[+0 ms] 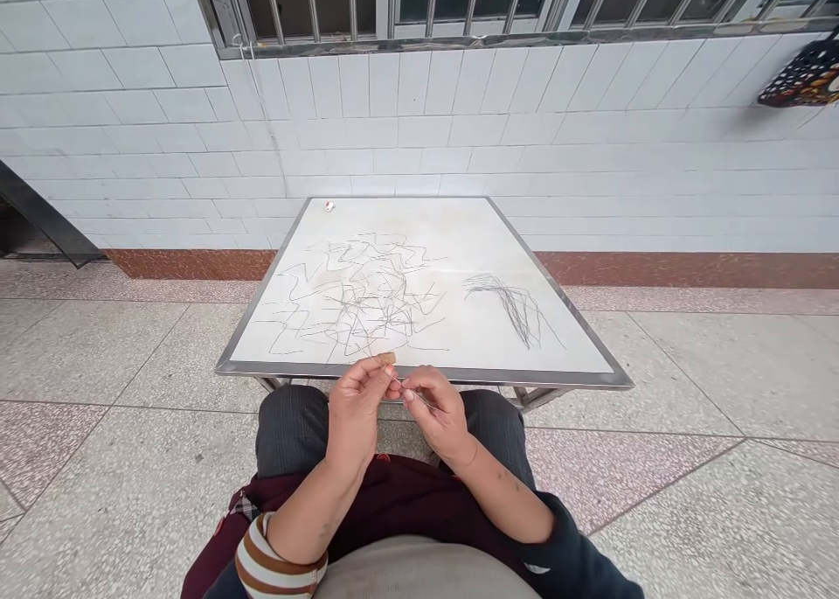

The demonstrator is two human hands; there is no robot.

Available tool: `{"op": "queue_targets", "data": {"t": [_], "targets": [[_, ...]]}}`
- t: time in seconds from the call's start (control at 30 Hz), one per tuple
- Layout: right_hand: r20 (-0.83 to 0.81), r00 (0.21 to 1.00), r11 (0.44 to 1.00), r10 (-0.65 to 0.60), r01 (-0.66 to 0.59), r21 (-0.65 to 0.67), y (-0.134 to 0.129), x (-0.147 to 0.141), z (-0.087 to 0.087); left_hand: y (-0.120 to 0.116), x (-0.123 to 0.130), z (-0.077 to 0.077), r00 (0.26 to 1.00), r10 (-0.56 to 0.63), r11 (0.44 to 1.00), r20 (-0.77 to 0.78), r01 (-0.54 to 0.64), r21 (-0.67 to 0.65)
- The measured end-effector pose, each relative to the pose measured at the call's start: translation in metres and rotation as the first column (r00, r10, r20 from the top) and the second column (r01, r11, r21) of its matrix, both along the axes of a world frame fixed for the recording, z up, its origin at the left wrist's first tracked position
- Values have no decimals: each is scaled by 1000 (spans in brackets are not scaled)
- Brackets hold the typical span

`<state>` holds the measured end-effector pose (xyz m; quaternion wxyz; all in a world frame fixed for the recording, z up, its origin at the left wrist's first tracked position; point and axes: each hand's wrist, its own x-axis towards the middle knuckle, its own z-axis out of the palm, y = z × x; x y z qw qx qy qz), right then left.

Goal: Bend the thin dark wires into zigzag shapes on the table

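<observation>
Over the near edge of the table my left hand (357, 407) is closed, thumb against fingers, on a small flat tan piece (388, 358) whose material I cannot make out. Close beside it, my right hand (440, 411) pinches a thin strand (401, 382) that runs between the two hands. Many thin dark kinked strands (354, 306), like wire or thread, lie tangled on the white tabletop ahead of my left hand. To the right a looser bundle of similar, smoother strands (515, 306) curves across the surface.
The white table (452, 232) has a grey metal rim. A tiny white and red object (329, 206) sits at its far left corner. Behind stands a tiled wall (419, 127) with a barred window. A patterned bag (803, 74) hangs at upper right.
</observation>
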<state>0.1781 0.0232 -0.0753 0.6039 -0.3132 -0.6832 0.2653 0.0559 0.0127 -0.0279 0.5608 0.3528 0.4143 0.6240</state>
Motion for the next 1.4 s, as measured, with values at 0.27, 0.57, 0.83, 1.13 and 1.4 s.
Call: {"op": "queue_targets", "data": {"t": [0.27,0.57,0.83,1.13,1.4], "targets": [[42,999,1000,-2,1,24,0,2,-2,0,-2,1,998,-47,999,-48,48,2],[57,998,999,26,-24,-44,-1,2,-6,0,-4,6,979,-33,999,-201,37,14],[-107,978,919,176,-203,-337,1,0,-4,1,-11,11,900,-32,998,-434,49,27],[-245,893,669,379,-447,-594,12,11,11,6,-19,-4,796,-13,991,-605,91,98],[-288,905,634,314,-426,-646,21,7,6,16,-20,-13,844,-80,996,-531,85,-16]]}}
